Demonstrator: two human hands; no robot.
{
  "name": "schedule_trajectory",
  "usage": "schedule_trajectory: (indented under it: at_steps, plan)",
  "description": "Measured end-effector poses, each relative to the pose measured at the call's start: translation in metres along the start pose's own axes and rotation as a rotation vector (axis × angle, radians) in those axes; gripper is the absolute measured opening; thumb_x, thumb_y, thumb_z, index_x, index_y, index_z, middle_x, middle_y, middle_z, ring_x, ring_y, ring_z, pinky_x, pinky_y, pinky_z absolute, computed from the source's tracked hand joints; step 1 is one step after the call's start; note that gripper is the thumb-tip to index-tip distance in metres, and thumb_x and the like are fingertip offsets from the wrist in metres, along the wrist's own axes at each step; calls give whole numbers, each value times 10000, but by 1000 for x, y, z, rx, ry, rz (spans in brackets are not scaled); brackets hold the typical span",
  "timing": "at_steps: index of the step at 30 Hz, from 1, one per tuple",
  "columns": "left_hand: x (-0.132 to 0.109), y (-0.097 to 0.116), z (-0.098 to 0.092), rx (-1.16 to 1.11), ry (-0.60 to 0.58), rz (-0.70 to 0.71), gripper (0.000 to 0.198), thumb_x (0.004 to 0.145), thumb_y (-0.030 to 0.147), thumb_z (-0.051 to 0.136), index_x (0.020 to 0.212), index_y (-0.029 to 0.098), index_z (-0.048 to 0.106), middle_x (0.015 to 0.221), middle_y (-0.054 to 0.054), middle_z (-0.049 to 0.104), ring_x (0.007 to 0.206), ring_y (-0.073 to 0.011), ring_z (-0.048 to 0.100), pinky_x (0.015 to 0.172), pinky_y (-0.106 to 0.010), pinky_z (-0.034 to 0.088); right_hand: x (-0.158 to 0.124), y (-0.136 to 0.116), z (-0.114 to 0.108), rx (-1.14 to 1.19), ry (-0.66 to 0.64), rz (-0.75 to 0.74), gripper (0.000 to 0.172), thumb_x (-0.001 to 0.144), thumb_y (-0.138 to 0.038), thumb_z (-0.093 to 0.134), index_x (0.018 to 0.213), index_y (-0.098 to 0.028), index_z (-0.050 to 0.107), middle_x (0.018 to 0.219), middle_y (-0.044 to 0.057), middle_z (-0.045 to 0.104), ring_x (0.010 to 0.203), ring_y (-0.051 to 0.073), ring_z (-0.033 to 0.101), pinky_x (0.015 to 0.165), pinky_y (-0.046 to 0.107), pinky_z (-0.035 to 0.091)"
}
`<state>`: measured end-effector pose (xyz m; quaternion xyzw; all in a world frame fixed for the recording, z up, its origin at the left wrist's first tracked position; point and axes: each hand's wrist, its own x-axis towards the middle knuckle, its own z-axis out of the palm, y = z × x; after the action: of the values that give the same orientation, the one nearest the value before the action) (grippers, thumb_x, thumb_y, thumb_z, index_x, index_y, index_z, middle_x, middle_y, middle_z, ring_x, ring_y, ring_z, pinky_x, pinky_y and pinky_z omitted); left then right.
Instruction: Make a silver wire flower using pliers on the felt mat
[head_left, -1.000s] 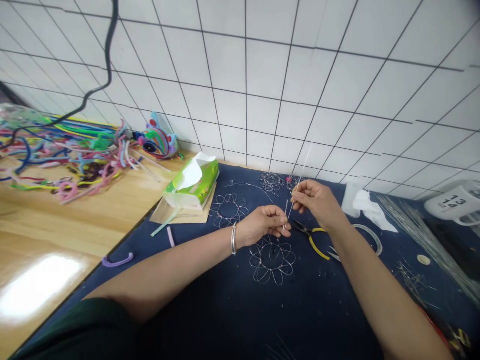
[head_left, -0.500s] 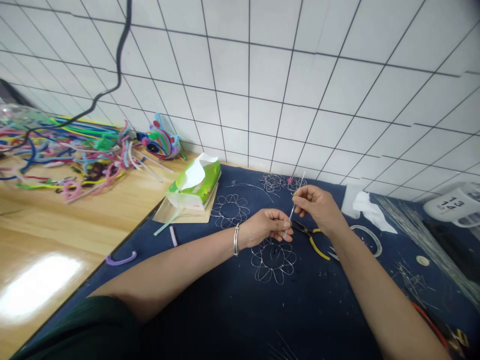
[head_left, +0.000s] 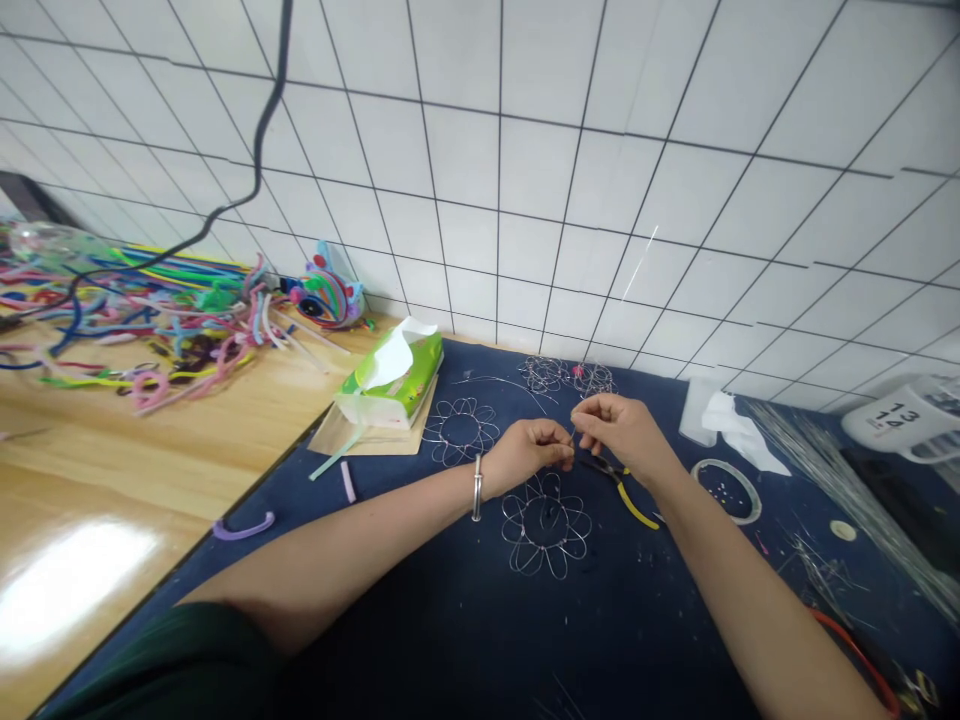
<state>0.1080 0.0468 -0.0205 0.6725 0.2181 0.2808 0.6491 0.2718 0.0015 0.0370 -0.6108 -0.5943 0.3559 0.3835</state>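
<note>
My left hand [head_left: 529,455], with a silver bangle at the wrist, is closed in a pinch on thin metal wire [head_left: 574,437]. My right hand [head_left: 619,430] pinches the same wire just to the right, fingertips close to the left ones. Most of the wire is hidden by the fingers. A thin bright streak [head_left: 640,264] shows against the wall above; whether it is the wire's end I cannot tell. Just below the hands lies a flower-shaped wire ring [head_left: 546,527] with looped petals. Pliers with yellow handles [head_left: 636,507] rest under my right hand.
Another wire flower [head_left: 460,432] lies left, near a green tissue pack [head_left: 405,385]. Wire pieces [head_left: 566,377] sit by the wall. At right are a round clear dish [head_left: 726,491], a wire bundle [head_left: 847,490] and a white mug [head_left: 904,420]. Colourful pipe cleaners [head_left: 150,330] cover the left table.
My right hand has come down and left, nearer the left hand. The wire's lower end, which stuck out below my left fingers, no longer shows there. The view has tilted slightly up.
</note>
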Motion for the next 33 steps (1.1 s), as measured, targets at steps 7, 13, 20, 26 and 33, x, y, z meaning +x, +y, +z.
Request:
schedule_trajectory:
  at_steps: [7, 13, 20, 26, 33]
  plan:
    - [11, -14, -14, 330, 135, 122, 104, 746, 248, 603, 785, 166, 654, 759, -15, 649, 712, -127, 575, 676, -239, 448, 1, 8, 11, -119, 36, -73, 186, 769, -352, 511, 829, -212, 619, 617, -3, 604, 570, 117, 564, 539, 242, 441]
    - [19, -28, -25, 434, 86, 88, 99, 715, 243, 627, 768, 176, 678, 744, -6, 668, 691, -128, 587, 675, -231, 450, 2, 16, 23, -206, 79, -128, 133, 759, -302, 505, 764, -228, 616, 596, -29, 577, 580, 116, 537, 578, 244, 408]
    - [19, -26, -24, 324, 98, 68, 124, 717, 235, 626, 802, 160, 676, 786, -23, 678, 724, -136, 605, 685, -246, 472, -1, 14, 24, -216, 121, -177, 142, 768, -298, 489, 765, -228, 612, 674, -15, 604, 621, 124, 551, 593, 243, 411]
    - [9, -1, -32, 340, 78, 111, 101, 717, 232, 635, 779, 162, 676, 773, -23, 671, 714, -128, 604, 665, -234, 470, -5, 7, 28, -156, 143, -202, 164, 802, -310, 460, 830, -226, 598, 681, -10, 606, 616, 121, 570, 626, 247, 436]
    - [-12, -12, -42, 293, 51, -8, 90, 699, 220, 656, 764, 167, 687, 768, -23, 682, 715, -124, 613, 686, -240, 481, -7, 7, 49, -153, 56, -254, 134, 790, -285, 493, 771, -241, 618, 686, -19, 598, 653, 125, 546, 641, 244, 410]
